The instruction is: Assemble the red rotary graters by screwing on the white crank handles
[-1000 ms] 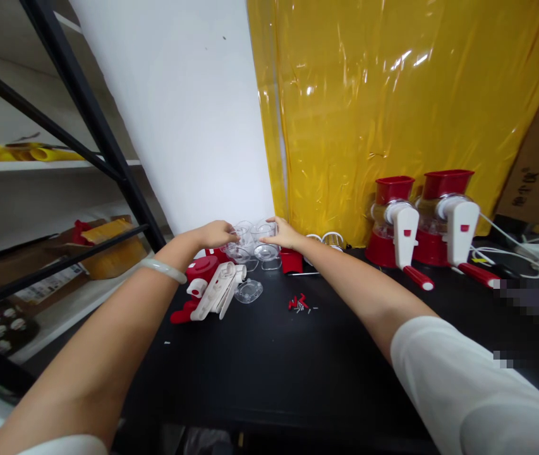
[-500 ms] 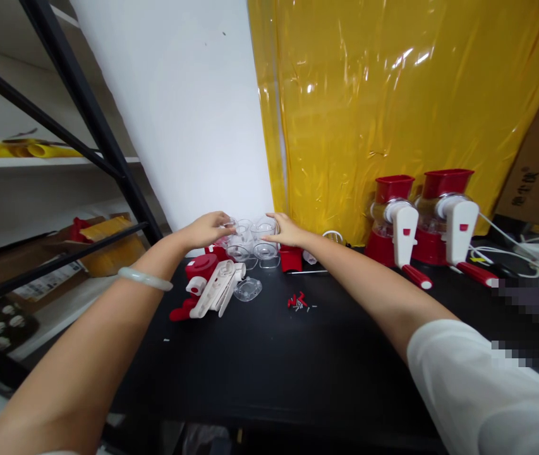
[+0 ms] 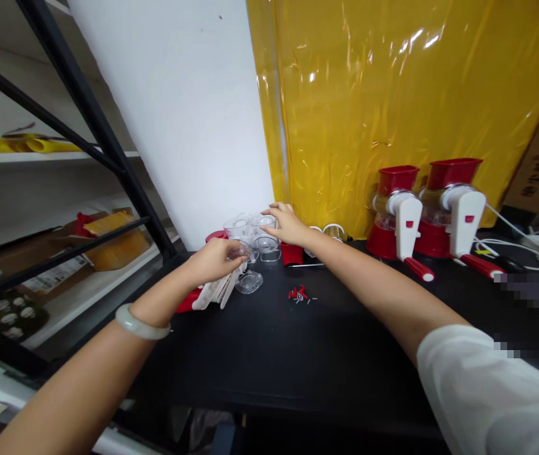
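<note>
A cluster of clear plastic housings with round openings (image 3: 265,244) stands at the back of the black table, against the wall. My right hand (image 3: 289,224) is at the cluster's right side, thumb and fingers apart, its fingertips at the rim of a rear housing. In front of the cluster's left side is my left hand (image 3: 215,260), with a gap between thumb and fingers and nothing visible in its grasp. Beneath it, partly hidden, lie white crank arms (image 3: 219,292) with red handles (image 3: 188,301). A flat clear plastic piece (image 3: 249,282) lies just right of them.
Small red parts and screws (image 3: 299,294) lie mid-table. Behind them are a red part (image 3: 292,254) and a metal grater drum (image 3: 334,232). Two red-and-white crank graters (image 3: 398,212) stand right, near white cables (image 3: 515,253). A black-framed shelf (image 3: 129,183) borders the left.
My left hand has drawn away from the housings, toward me, and now covers part of the white crank arms. My right hand stays beside the housings, slightly higher. The view has shifted a little.
</note>
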Motion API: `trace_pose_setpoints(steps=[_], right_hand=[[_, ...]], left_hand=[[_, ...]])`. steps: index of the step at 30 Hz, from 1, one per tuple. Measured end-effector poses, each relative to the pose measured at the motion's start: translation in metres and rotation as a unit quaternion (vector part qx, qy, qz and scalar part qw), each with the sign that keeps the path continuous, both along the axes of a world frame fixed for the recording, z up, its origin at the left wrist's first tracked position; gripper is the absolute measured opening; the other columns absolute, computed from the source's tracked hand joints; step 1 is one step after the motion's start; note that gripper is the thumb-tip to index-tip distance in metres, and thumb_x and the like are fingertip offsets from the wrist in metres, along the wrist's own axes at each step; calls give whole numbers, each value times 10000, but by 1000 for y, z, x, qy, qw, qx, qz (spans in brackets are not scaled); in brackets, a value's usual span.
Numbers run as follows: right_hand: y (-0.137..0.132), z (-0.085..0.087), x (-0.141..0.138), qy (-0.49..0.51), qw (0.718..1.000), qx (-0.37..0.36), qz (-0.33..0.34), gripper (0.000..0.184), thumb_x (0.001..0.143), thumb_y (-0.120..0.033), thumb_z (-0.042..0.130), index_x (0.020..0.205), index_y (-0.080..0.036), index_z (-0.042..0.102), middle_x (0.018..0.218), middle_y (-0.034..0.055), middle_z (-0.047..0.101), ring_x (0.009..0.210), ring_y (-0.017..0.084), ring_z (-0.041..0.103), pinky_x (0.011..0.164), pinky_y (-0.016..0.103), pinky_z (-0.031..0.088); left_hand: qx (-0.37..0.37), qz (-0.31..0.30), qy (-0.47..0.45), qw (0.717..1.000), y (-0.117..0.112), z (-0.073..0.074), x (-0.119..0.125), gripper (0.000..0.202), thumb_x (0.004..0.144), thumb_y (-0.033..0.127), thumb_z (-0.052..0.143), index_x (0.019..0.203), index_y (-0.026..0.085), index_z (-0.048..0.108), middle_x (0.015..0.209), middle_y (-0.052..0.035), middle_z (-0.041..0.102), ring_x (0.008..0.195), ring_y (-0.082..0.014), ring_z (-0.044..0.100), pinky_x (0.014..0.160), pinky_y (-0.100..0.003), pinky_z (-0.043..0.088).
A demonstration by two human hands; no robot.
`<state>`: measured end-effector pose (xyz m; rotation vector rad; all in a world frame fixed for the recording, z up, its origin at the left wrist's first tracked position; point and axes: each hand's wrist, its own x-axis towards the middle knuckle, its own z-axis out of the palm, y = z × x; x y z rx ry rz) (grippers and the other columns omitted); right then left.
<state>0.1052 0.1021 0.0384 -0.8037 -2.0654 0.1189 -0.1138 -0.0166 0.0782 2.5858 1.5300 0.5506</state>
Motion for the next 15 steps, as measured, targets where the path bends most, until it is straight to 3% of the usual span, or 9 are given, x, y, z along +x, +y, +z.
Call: trace_pose_setpoints(steps=[2, 4, 7, 9, 12, 15], right_hand=[[-19, 3, 1, 14, 997, 44, 65, 340, 922, -381, 647, 1182, -169, 701, 1254, 144, 585, 1272, 289, 517, 1121, 513, 370], [-39, 3, 0, -3, 987, 34, 158, 328, 952, -399, 606, 1200, -199, 685, 1169, 111, 621, 1163, 248, 585, 1060, 472, 444], [-58, -1, -4, -22, 978, 35, 205, 633, 834, -464, 754, 1375, -193, 569, 1246, 127, 578, 1201, 260, 567, 1063, 450, 463], [-62, -6, -8, -32, 976, 48, 210, 808, 756, -469, 824, 1439, -178, 506, 1301, 141, 536, 1254, 272, 535, 1098, 447, 445], [-61, -13, -13, -44, 975, 55, 212, 781, 760, -408, 830, 1439, -196, 505, 1314, 125, 513, 1265, 263, 527, 1107, 437, 445], [-60, -16, -15, -53, 976, 54, 203, 705, 777, -385, 815, 1395, -177, 547, 1276, 124, 517, 1219, 261, 551, 1074, 434, 471]], left_hand=[[-49, 24, -163, 985, -1, -14, 3, 284, 787, 429, 709, 924, 183, 751, 854, -63, 769, 778, -206, 709, 709, -317, 529], [-97, 63, -346, 931, 0, -23, 7, 300, 726, 431, 783, 835, 171, 680, 821, -66, 763, 787, -217, 731, 688, -325, 566], [-140, 96, -510, 843, 3, -27, 13, 391, 621, 371, 880, 723, 177, 557, 766, -52, 746, 772, -217, 747, 628, -299, 583], [-172, 92, -547, 814, 4, -27, 17, 434, 580, 339, 912, 699, 175, 528, 754, -51, 741, 785, -223, 755, 599, -276, 582], [-198, 73, -542, 813, 4, -28, 20, 444, 561, 353, 931, 693, 167, 550, 733, -54, 736, 818, -245, 762, 588, -275, 591], [-185, 74, -498, 844, 1, -24, 13, 427, 580, 425, 921, 740, 159, 627, 779, -79, 756, 814, -250, 761, 640, -313, 615]])
